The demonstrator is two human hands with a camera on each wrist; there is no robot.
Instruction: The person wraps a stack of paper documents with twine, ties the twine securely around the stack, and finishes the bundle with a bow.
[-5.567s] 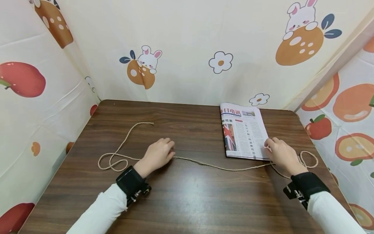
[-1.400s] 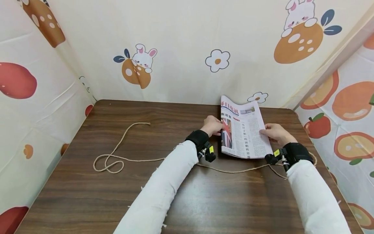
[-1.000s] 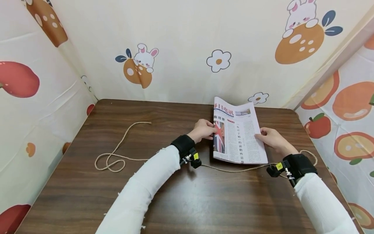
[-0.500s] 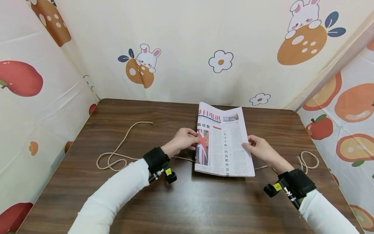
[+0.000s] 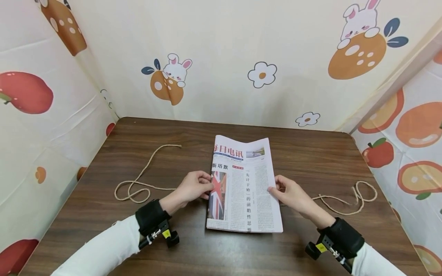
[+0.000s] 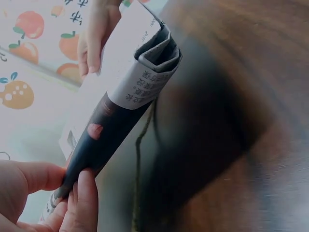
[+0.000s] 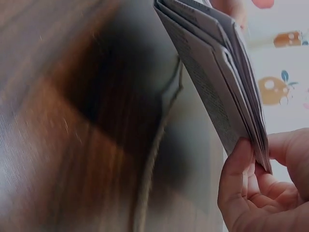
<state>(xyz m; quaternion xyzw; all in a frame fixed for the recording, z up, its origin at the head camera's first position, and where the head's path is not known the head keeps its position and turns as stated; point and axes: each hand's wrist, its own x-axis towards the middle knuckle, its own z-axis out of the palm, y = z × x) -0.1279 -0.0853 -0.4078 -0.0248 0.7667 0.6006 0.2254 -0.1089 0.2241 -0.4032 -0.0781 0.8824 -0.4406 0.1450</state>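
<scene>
A folded newspaper (image 5: 238, 191) is held by both hands above the middle of the table, a dark gap showing beneath it in both wrist views. My left hand (image 5: 194, 188) pinches its folded left edge, thumb on top and fingers underneath. At the right edge, my right hand (image 5: 293, 195) pinches the loose page layers the same way, as the right wrist view shows with the newspaper (image 7: 222, 72) seen edge-on. A thin beige rope (image 5: 145, 186) lies across the table under the newspaper, its middle stretch hidden by it in the head view.
The brown wooden table (image 5: 241, 257) ends at a patterned cloth backdrop (image 5: 221, 46) behind and on both sides. Loops of the rope lie at the left, and more rope (image 5: 359, 197) is looped at the right.
Both hands took hold of the newspaper, lifted it from the right rear and brought it left and toward the body, over the rope. The rope has hardly moved.
</scene>
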